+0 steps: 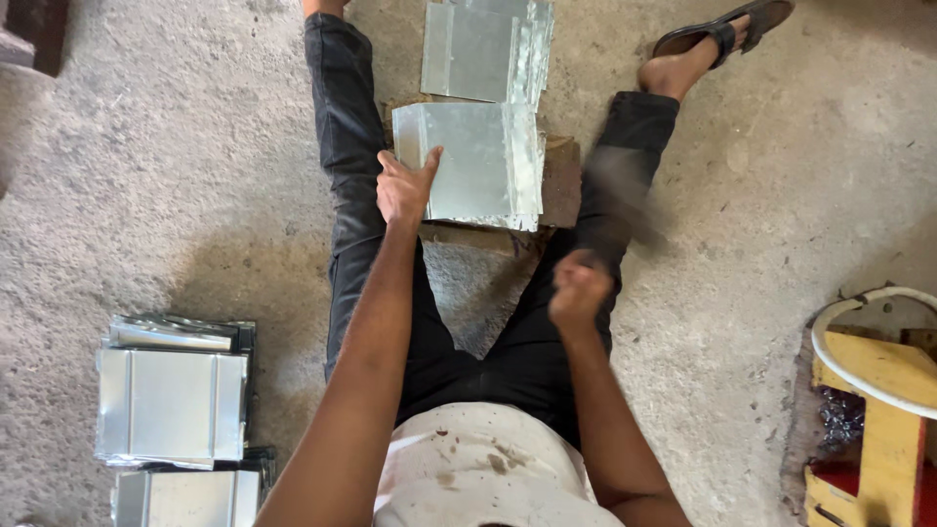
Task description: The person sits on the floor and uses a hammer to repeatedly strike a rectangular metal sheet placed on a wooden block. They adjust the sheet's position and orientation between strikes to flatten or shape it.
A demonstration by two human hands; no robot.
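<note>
Galvanised sheets are lying in three places, and I am counting them as best I can. One folded sheet (478, 161) is sitting on a wooden block (561, 185) between my legs (351, 146), and it may be a thin stack, since several edges are showing along its right side. A second pile (488, 49) is lying just beyond it on the concrete floor (176, 146), with at least two sheets overlapping. Off to my left, a third group (171, 405) is resting on the floor: I am seeing two flat panels one behind the other, with more folded pieces tucked under and behind them; the exact count I cannot tell.

I am pressing my left hand (405, 185) on the near left corner of the sheet on the block, fingers mostly open and spread, thumb pointing up along its edge. My right hand (578, 291) is curling into a closed fist around a handle, and a dark blurred hammer (620, 190) is showing above it, near the block's right end and clear of the sheet.

One sandal (722, 27) is showing on my right foot. One yellow stool (883, 390) with a white rim is standing well apart on my right.
</note>
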